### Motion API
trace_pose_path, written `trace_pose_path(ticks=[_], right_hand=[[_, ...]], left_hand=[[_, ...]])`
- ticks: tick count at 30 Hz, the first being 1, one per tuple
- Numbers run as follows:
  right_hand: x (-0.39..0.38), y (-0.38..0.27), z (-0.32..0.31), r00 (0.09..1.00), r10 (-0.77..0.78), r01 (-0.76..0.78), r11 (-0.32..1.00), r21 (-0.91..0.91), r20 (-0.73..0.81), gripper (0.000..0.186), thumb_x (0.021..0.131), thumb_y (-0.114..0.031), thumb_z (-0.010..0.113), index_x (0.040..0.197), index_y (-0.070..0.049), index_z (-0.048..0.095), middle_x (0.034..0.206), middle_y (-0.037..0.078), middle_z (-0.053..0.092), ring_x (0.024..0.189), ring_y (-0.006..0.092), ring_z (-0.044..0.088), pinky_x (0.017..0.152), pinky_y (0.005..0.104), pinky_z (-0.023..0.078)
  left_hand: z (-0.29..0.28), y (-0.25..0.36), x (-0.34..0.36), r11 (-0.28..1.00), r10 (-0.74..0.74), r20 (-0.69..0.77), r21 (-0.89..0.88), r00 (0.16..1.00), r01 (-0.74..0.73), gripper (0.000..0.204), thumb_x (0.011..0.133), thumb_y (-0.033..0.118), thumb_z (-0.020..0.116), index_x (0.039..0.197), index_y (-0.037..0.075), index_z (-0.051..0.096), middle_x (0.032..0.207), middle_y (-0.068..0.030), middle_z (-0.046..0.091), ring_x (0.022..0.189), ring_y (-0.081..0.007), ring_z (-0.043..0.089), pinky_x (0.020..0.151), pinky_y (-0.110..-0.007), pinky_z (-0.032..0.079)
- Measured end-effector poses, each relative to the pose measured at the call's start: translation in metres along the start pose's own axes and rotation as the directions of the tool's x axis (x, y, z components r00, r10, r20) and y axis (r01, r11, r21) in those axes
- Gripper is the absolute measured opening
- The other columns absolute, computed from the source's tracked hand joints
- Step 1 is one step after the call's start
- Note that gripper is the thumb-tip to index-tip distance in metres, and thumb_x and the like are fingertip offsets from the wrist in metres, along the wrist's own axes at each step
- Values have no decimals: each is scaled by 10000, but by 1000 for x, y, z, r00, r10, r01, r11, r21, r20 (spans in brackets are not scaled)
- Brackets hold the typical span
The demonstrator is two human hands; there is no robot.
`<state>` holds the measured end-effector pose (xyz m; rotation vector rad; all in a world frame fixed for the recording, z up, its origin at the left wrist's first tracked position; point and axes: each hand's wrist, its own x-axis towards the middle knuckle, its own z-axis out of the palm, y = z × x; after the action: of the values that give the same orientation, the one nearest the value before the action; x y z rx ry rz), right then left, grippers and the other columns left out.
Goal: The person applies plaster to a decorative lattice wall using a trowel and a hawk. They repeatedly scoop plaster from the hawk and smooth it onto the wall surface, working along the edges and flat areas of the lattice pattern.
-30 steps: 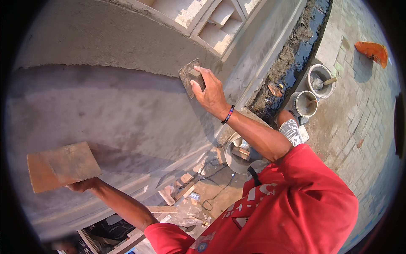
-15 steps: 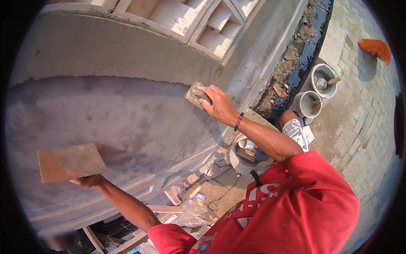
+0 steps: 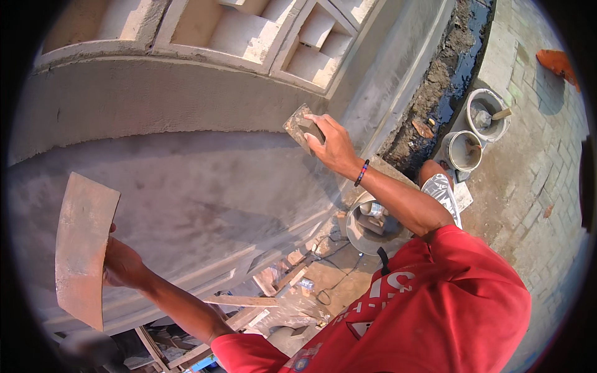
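With my right hand [image 3: 336,148] closed around its block handle, I hold a small plastering float [image 3: 301,127] close to the wall, by the lower edge of the rougher fresh plaster band [image 3: 155,96]. Whether the float touches the wall I cannot tell. My left hand [image 3: 123,264] grips a plasterer's hawk [image 3: 84,248], a flat reddish-brown board with a grey cement stain, tilted up on its edge. Its grip is hidden behind the board. Below the band, the grey wall [image 3: 186,180] is smoother, with damp dark patches.
Concrete vent blocks [image 3: 230,31] line the wall's top. A bucket [image 3: 367,233] with tools stands below my right arm; two pails of mortar, one [image 3: 488,118] beyond the other [image 3: 464,151], sit beside a wet ditch [image 3: 457,71]. Wood scraps [image 3: 242,301] and a cable [image 3: 339,283] lie below.
My left hand has turned the hawk from nearly level to standing on edge. The view has shifted slightly; my right hand keeps the float near the same spot on the wall.
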<state>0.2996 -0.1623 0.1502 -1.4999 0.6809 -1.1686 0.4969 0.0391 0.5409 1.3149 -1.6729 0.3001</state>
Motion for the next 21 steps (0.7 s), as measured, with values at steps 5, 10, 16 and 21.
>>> trace_pose_path(ticks=[5,10,16,21], right_hand=[[69,-52,-5,975,-126,135,990,40,-181,368,815,-98,611,1173,-33,558,935,144,545,892,320,556,803,399,464],[2,15,7,990,-114,123,987,-106,87,368,817,-102,615,1173,-30,556,923,142,538,879,314,541,798,391,462],[48,-12,-19,979,5,19,993,119,-201,358,825,-80,597,1178,-39,558,919,143,535,892,329,546,787,407,467],[10,19,13,998,15,-16,1000,-17,-57,385,823,-96,612,1197,-32,546,975,163,584,873,337,579,766,412,472]], left_hand=[[41,-11,14,968,121,-183,237,976,-75,276,921,109,551,1123,-79,537,1037,-191,610,959,-348,615,827,-446,524],[68,-12,34,907,311,-117,333,943,-258,307,950,151,503,1145,-86,517,1038,-254,610,895,-374,647,764,-395,560],[46,-36,41,874,403,-148,356,903,-331,423,934,261,547,1137,-104,485,985,-283,599,803,-403,652,640,-390,562],[44,-51,47,874,460,-196,274,866,-402,484,896,308,603,1167,-70,470,969,-287,594,738,-415,649,578,-395,558]])
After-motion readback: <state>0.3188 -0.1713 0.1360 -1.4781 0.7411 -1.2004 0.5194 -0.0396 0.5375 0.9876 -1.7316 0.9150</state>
